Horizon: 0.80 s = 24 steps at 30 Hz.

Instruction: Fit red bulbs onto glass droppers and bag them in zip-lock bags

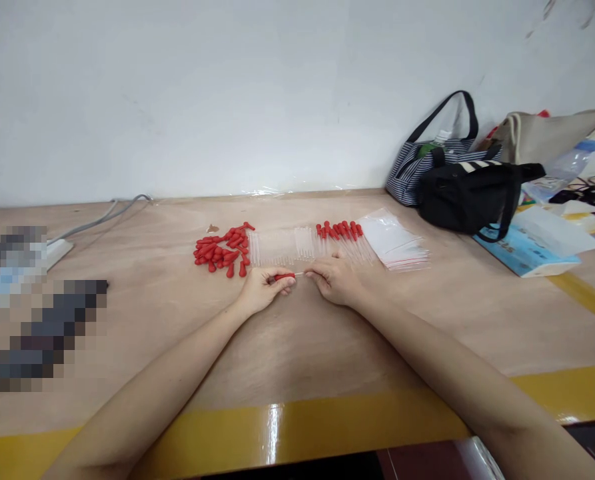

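Two bare hands work close together above a wood-toned surface [277,353], a single red bulb [284,275] and a thin clear tube [300,274] lined up between them. The left hand [263,289] grips the bulb between thumb and fingers, its narrow end turned toward the right. The right hand [339,280] pinches the tube, which spans the short gap between the fingertips of both; whether its tip sits inside the bulb is too small to tell. Just beyond the left hand lies a loose pile of red bulbs [222,253], and next to it a row of clear tubes [273,247] lies side by side, with a smaller bunch of tubes [305,242] to its right. Beyond the right hand, several red-topped tubes [347,230] lie with their bulbs toward the wall [227,100], near a fanned stack of clear bags [394,241]. Farther right, a striped bag [403,179] stands behind a black bag [470,200], near a blue box [527,247]. At left, a gray cable [110,217] runs along the surface near blurred-out objects. Yellow tape [327,423] lines the near edge, beneath both forearms.
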{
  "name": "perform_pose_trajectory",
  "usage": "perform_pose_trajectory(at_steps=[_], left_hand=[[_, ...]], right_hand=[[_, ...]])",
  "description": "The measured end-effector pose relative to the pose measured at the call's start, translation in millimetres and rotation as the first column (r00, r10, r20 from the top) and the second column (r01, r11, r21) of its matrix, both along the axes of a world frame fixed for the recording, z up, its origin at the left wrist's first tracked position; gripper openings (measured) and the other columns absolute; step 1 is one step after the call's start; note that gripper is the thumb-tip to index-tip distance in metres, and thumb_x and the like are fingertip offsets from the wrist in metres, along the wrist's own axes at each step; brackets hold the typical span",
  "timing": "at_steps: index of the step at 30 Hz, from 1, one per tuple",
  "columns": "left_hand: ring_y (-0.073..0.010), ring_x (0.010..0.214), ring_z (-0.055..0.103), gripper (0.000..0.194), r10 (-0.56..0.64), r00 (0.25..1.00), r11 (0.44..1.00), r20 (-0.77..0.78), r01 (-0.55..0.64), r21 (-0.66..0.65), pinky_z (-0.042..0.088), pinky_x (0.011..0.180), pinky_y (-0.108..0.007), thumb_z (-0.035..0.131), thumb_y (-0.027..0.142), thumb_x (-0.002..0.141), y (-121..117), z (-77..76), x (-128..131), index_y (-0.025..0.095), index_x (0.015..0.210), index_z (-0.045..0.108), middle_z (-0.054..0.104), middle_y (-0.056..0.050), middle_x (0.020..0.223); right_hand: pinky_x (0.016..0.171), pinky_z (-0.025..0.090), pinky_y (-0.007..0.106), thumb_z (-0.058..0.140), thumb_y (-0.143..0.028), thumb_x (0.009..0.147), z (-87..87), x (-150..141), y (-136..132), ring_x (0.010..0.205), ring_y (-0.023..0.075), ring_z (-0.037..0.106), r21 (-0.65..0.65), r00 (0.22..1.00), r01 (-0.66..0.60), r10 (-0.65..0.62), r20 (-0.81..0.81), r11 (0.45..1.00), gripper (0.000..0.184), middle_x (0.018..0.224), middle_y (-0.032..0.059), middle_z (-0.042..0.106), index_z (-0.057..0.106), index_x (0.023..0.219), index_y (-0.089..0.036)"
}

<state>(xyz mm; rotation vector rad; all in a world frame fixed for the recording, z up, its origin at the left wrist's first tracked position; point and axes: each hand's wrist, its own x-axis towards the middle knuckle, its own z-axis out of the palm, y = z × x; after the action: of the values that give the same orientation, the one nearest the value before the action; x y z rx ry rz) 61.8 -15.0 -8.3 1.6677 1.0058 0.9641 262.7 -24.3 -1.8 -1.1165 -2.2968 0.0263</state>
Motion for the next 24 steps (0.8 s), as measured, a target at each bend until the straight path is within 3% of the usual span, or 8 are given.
perform_pose_trajectory(at_steps=[14,20,24], left_hand=[[-0.0098,0.050,0.057,0.022,-0.046,0.997,0.998,-0.055,0.047,0.032,0.049,0.051,-0.021,0.065,0.034,0.070,0,2.0,1,0.014,0.080,0.068,0.062,-0.002,0.060],[-0.0110,0.052,0.058,0.030,0.050,0.999,0.999,-0.015,-0.050,-0.020,0.049,0.054,-0.024,0.067,0.034,0.068,4,0.5,2,0.011,0.088,0.066,0.063,-0.003,0.062],[-0.0098,0.056,0.059,0.047,0.123,0.990,0.992,0.066,-0.122,-0.015,0.049,0.058,-0.023,0.068,0.031,0.068,6,-0.9,2,0.013,0.109,0.056,0.062,-0.002,0.072]], right_hand=[[0.070,0.027,0.029,0.040,-0.022,0.088,-0.8,-7,-1,0.070,0.0130,0.056,-0.083,1.000,-0.017,0.015,-0.019,0.996,0.022,0.079,0.0018,0.067,0.062,0.087,-0.019],[0.070,0.034,0.028,0.039,-0.022,0.088,19.1,-9,-1,0.079,0.0168,0.054,-0.049,0.991,0.011,-0.004,0.131,0.999,0.025,0.086,0.0076,0.063,0.062,0.089,-0.016],[0.069,0.037,0.027,0.039,-0.015,0.084,24.0,-5,3,0.080,0.0170,0.053,-0.050,0.986,0.050,-0.041,0.164,0.998,0.025,0.091,0.0099,0.059,0.063,0.093,-0.015]])
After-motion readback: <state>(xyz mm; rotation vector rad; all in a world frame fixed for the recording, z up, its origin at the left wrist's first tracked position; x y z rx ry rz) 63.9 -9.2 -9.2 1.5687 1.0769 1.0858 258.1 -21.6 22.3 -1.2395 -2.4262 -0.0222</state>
